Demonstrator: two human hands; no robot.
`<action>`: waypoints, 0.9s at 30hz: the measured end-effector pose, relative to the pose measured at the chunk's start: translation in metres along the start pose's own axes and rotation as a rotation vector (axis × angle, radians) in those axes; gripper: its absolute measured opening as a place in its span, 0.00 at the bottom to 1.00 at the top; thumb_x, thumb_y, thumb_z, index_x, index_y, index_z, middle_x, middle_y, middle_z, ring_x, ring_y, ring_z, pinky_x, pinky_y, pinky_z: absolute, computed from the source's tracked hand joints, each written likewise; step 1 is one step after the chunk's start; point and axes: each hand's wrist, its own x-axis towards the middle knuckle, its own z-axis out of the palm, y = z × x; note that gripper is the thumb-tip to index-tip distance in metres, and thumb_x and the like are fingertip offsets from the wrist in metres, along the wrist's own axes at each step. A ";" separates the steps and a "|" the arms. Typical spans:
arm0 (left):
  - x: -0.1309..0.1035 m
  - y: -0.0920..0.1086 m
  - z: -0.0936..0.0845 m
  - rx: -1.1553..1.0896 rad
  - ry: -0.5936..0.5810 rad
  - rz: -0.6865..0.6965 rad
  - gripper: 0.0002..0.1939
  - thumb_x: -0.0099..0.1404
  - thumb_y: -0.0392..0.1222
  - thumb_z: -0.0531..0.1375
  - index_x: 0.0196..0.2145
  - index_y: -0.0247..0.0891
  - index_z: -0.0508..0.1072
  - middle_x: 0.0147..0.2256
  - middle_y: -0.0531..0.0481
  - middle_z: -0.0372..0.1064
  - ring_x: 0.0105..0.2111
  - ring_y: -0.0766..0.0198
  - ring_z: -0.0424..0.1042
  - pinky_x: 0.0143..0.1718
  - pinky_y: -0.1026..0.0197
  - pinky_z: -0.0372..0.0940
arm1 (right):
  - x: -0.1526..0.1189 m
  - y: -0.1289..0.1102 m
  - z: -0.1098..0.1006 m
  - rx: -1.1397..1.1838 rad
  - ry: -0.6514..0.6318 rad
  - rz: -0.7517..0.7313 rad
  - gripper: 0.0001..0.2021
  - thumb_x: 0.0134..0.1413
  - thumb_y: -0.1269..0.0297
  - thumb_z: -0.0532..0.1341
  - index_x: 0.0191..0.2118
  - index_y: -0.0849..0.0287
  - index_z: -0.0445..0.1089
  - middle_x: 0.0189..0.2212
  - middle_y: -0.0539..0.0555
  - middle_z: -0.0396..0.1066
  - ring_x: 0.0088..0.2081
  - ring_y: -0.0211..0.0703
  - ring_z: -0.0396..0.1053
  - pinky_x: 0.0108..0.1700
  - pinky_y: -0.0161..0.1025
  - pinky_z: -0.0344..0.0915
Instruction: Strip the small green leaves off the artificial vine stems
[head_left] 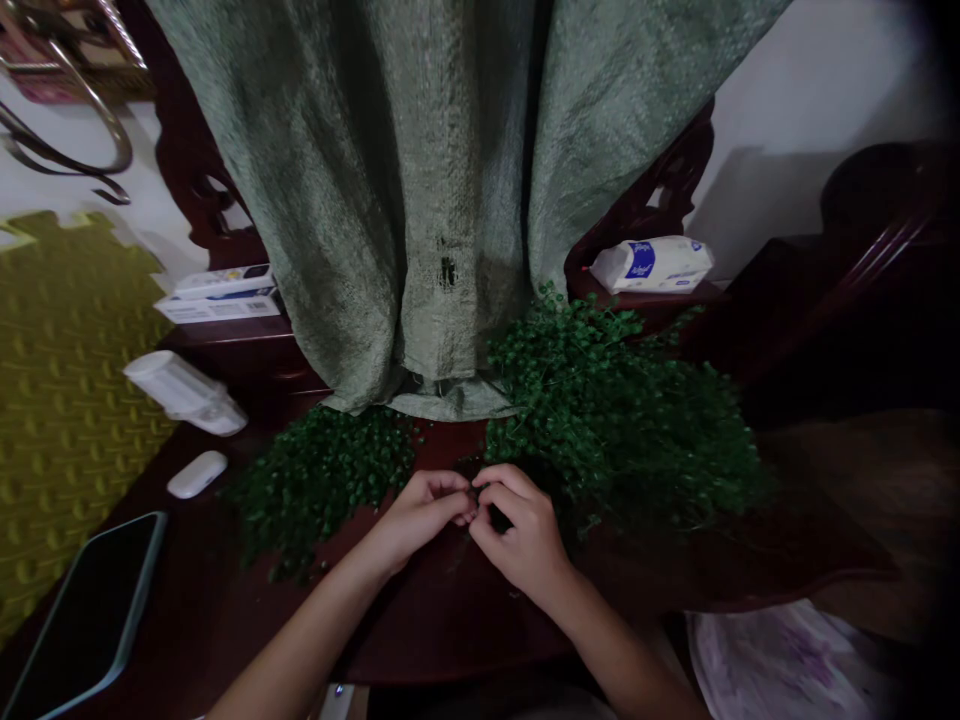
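- Fingers [462, 507] curl close together where my left hand [424, 510] and right hand [525, 525] meet; whether they pinch anything, I cannot tell.
- Small green pods [322, 475] lie on the table [450, 630], left.
- Green sprigs [637, 420] heap right, beside grey-green cloth [450, 180].

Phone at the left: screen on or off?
It looks off: the phone lies face up, its visible face dark, with nothing lit on it.
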 end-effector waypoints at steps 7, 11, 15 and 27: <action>0.000 -0.001 -0.001 -0.080 -0.039 -0.036 0.06 0.47 0.35 0.64 0.26 0.34 0.76 0.23 0.53 0.72 0.26 0.68 0.68 0.32 0.67 0.62 | 0.004 -0.005 -0.004 0.119 0.024 0.057 0.08 0.44 0.78 0.55 0.24 0.57 0.64 0.31 0.53 0.69 0.33 0.41 0.69 0.34 0.36 0.65; 0.000 -0.001 -0.002 -0.082 -0.072 -0.038 0.04 0.47 0.35 0.64 0.25 0.33 0.77 0.22 0.53 0.72 0.26 0.69 0.67 0.32 0.68 0.61 | 0.004 -0.005 -0.004 0.162 0.014 0.088 0.08 0.43 0.78 0.55 0.23 0.58 0.63 0.32 0.53 0.68 0.33 0.41 0.68 0.34 0.36 0.65; 0.000 0.000 -0.004 -0.071 -0.115 -0.035 0.03 0.47 0.34 0.63 0.23 0.34 0.77 0.21 0.53 0.70 0.25 0.70 0.66 0.31 0.68 0.60 | 0.003 -0.005 -0.005 0.208 -0.024 0.090 0.08 0.42 0.78 0.55 0.22 0.58 0.63 0.32 0.53 0.68 0.33 0.40 0.68 0.34 0.36 0.64; 0.002 0.000 -0.016 0.139 -0.227 -0.020 0.06 0.47 0.32 0.61 0.23 0.34 0.79 0.21 0.52 0.71 0.24 0.68 0.65 0.29 0.67 0.59 | 0.000 -0.009 -0.007 0.271 -0.188 0.104 0.08 0.39 0.79 0.55 0.22 0.57 0.59 0.33 0.51 0.64 0.34 0.40 0.67 0.35 0.35 0.64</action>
